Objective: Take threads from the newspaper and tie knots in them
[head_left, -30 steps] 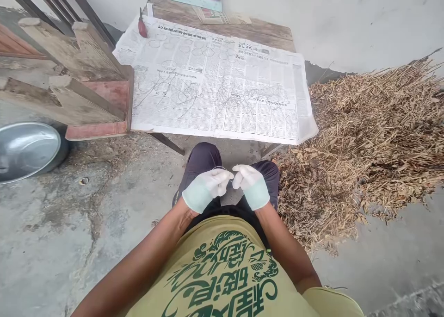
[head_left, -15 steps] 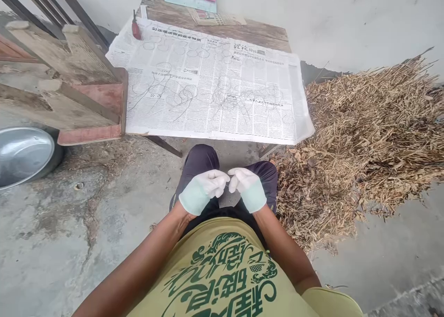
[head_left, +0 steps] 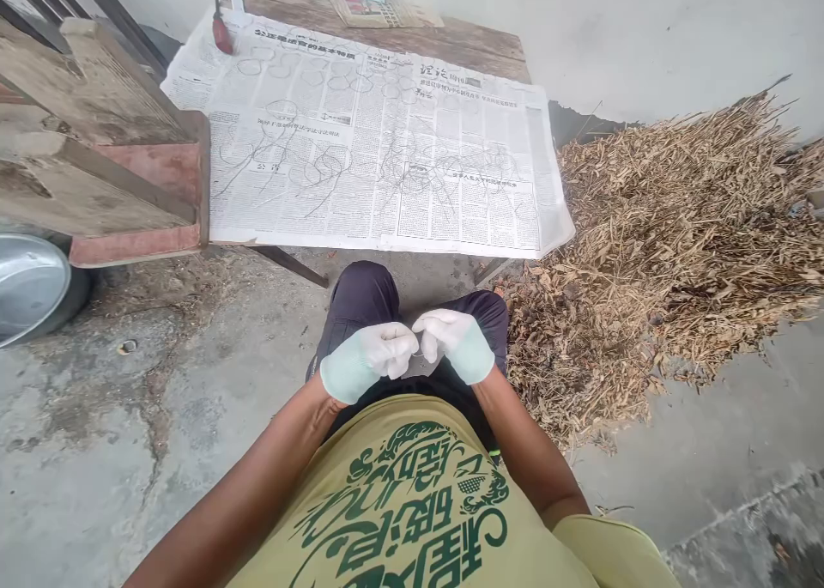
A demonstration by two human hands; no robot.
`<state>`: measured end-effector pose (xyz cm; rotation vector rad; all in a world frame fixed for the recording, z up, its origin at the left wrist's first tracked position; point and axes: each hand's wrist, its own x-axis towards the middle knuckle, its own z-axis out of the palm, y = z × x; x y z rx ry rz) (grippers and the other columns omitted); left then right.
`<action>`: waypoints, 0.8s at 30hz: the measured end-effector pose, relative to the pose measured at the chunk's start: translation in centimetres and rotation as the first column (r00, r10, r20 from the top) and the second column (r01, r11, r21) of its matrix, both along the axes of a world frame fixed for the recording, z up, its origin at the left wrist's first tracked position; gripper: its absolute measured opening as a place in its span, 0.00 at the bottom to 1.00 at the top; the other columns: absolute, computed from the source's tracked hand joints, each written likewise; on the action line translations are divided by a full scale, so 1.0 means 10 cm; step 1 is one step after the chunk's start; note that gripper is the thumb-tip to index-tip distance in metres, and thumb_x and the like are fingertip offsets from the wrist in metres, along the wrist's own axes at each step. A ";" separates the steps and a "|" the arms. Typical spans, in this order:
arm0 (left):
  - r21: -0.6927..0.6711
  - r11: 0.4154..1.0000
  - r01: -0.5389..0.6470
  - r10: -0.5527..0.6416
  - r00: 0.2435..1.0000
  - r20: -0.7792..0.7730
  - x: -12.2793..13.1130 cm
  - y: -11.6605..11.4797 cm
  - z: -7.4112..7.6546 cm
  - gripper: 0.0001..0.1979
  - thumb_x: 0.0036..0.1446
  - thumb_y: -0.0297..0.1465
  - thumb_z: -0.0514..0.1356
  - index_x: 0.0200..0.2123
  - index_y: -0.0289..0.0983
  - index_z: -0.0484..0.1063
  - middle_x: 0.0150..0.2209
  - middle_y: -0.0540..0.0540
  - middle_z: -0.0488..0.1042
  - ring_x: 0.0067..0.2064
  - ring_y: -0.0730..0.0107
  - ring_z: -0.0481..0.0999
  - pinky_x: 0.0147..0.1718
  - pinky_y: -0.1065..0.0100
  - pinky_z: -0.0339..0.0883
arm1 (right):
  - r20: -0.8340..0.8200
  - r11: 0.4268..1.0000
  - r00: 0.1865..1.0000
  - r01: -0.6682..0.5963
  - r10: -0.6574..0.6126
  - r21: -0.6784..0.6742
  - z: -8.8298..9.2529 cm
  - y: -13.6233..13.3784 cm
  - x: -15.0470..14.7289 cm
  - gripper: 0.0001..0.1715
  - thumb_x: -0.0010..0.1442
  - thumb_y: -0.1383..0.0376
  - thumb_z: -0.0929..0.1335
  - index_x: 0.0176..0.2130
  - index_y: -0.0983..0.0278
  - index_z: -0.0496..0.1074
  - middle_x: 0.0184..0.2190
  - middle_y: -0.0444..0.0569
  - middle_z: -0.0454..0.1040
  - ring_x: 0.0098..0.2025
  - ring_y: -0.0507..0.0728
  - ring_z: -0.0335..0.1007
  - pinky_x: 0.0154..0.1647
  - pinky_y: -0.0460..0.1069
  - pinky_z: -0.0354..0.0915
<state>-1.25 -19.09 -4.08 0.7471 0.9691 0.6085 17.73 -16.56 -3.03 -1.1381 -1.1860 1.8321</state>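
My left hand (head_left: pixel 377 352), in a white glove with a pale green cuff, is closed with its fingertips pinched together above my lap. Facing it, my right hand (head_left: pixel 451 339) wears a matching glove and also pinches. A thin wire (head_left: pixel 418 354) shows faintly between the fingertips, curving from one hand to the other; most of it is hidden by the gloves. Beyond my knees, newspaper sheets (head_left: pixel 289 219) cover a wooden table. Thin wires (head_left: pixel 418 172) lie on them in loose tangles, with several small wire loops (head_left: pixel 351 81) farther back.
A red-handled tool (head_left: pixel 222 35) lies at the table's back left. Left of the table stands a wooden chair-like frame (head_left: pixel 138 193), with a metal basin (head_left: pixel 32 287) on the floor beside it. Dry stalks (head_left: pixel 675 253) are heaped on the right. A wall rises behind the table.
The view has shifted slightly, so the table and frame appear farther left and higher. Both hands keep pinching close together, with small finger movements, and the wire's curve now shows below the fingertips.
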 end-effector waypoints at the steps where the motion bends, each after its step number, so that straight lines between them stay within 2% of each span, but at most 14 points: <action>1: -0.009 1.000 -0.003 0.003 1.000 0.000 0.01 -0.01 0.01 0.26 0.51 0.54 0.69 0.30 0.36 0.71 0.17 0.51 0.67 0.20 0.75 0.62 0.22 0.70 0.51 | -0.004 1.000 1.000 -0.028 0.028 0.002 0.05 0.01 0.02 0.17 0.65 0.55 0.68 0.38 0.66 0.79 0.17 0.42 0.72 0.19 0.50 0.64 0.25 0.46 0.59; 4: -0.035 0.998 -0.053 0.053 0.998 -0.017 0.03 0.00 0.01 0.27 0.47 0.55 0.70 0.30 0.37 0.71 0.16 0.52 0.67 0.19 0.74 0.63 0.21 0.70 0.52 | 0.026 0.997 0.997 -0.070 0.069 0.031 0.18 0.05 0.05 0.16 0.65 0.57 0.68 0.37 0.66 0.79 0.18 0.43 0.73 0.22 0.51 0.67 0.30 0.47 0.65; 7: 0.003 0.993 -0.117 0.117 0.992 -0.042 0.01 0.03 -0.06 0.25 0.49 0.53 0.70 0.31 0.37 0.72 0.18 0.51 0.69 0.19 0.74 0.63 0.20 0.70 0.50 | 0.041 0.998 0.999 -0.026 0.024 0.060 0.22 0.08 0.05 0.16 0.65 0.56 0.68 0.38 0.66 0.80 0.22 0.44 0.76 0.25 0.52 0.70 0.33 0.48 0.68; 13: 0.119 0.982 -0.150 0.154 0.988 -0.027 -0.03 0.12 -0.12 0.20 0.57 0.49 0.66 0.32 0.37 0.72 0.19 0.51 0.70 0.21 0.74 0.63 0.22 0.69 0.51 | -0.025 0.991 0.992 0.123 -0.122 0.045 0.12 0.07 -0.02 0.17 0.65 0.58 0.67 0.46 0.66 0.79 0.27 0.47 0.78 0.28 0.53 0.74 0.34 0.49 0.70; 15: 0.120 0.982 -0.149 0.151 0.988 -0.010 -0.02 0.14 -0.10 0.20 0.58 0.49 0.65 0.32 0.37 0.71 0.20 0.51 0.71 0.21 0.74 0.64 0.23 0.69 0.52 | 0.009 0.985 0.987 0.157 -0.157 0.068 0.09 0.06 -0.05 0.16 0.65 0.60 0.67 0.46 0.66 0.79 0.27 0.47 0.79 0.27 0.53 0.74 0.34 0.49 0.70; 18: 0.134 0.979 -0.151 0.153 0.988 -0.005 0.00 0.17 -0.05 0.20 0.59 0.48 0.65 0.32 0.37 0.71 0.19 0.51 0.71 0.21 0.74 0.63 0.22 0.69 0.50 | 0.153 0.969 0.967 0.175 -0.202 0.174 0.04 0.06 -0.09 0.15 0.64 0.64 0.66 0.46 0.65 0.79 0.29 0.47 0.79 0.29 0.53 0.75 0.36 0.49 0.72; 21: 0.158 0.974 -0.160 0.169 0.985 -0.044 0.03 0.18 0.03 0.19 0.58 0.48 0.64 0.31 0.37 0.70 0.18 0.51 0.70 0.20 0.74 0.62 0.22 0.69 0.48 | 0.376 0.920 0.894 0.090 -0.243 0.380 -0.02 0.05 -0.12 0.17 0.64 0.67 0.64 0.48 0.61 0.79 0.32 0.47 0.80 0.34 0.55 0.76 0.45 0.52 0.72; 24: 0.162 0.971 -0.177 0.194 0.976 -0.094 0.05 0.16 0.11 0.19 0.58 0.47 0.64 0.29 0.37 0.70 0.18 0.51 0.70 0.20 0.74 0.61 0.21 0.69 0.47 | 0.551 0.795 0.784 -0.128 -0.286 0.594 -0.10 0.02 -0.12 0.19 0.67 0.68 0.63 0.50 0.62 0.79 0.38 0.53 0.80 0.40 0.59 0.76 0.50 0.54 0.69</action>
